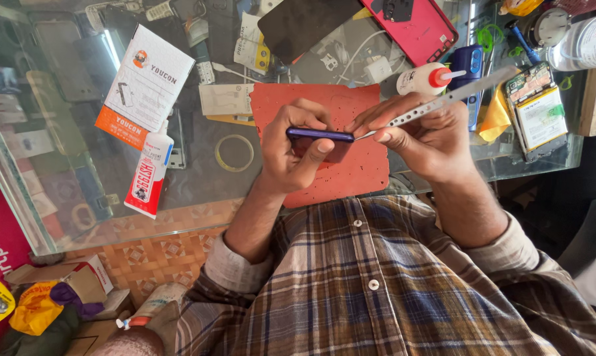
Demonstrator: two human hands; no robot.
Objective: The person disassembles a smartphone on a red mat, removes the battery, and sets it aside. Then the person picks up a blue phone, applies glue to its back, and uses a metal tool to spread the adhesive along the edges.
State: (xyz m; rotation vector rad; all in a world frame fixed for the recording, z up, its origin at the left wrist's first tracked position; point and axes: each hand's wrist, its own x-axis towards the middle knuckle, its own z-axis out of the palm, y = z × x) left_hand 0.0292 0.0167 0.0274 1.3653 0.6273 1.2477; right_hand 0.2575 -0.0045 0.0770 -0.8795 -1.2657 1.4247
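A dark purple phone is held edge-on above a red work mat, raised off the glass counter. The left hand is clamped on it: the thumb presses against the near face close to the phone's right end, while the curled fingers wrap over the far side, so the phone sits level across the palm. The left forearm rises from a plaid shirt cuff, wrist bent slightly inward.

The right hand is closed around a thin, flat metal pry tool, pinched between thumb and forefinger with the other fingers folded beneath. The tool's tip meets the phone's right end at the seam, and its long handle slants up and away over the knuckles toward the far side of the counter. The two hands lie just beside each other, fingertips nearly touching at the phone's corner.

Around the mat, a small white glue bottle with a red cap lies near the right hand. A red phone case rests further back. To the left sit a ring of clear tape, a red-and-white glue tube and a white and orange packet. A phone with its back removed lies at the right edge.
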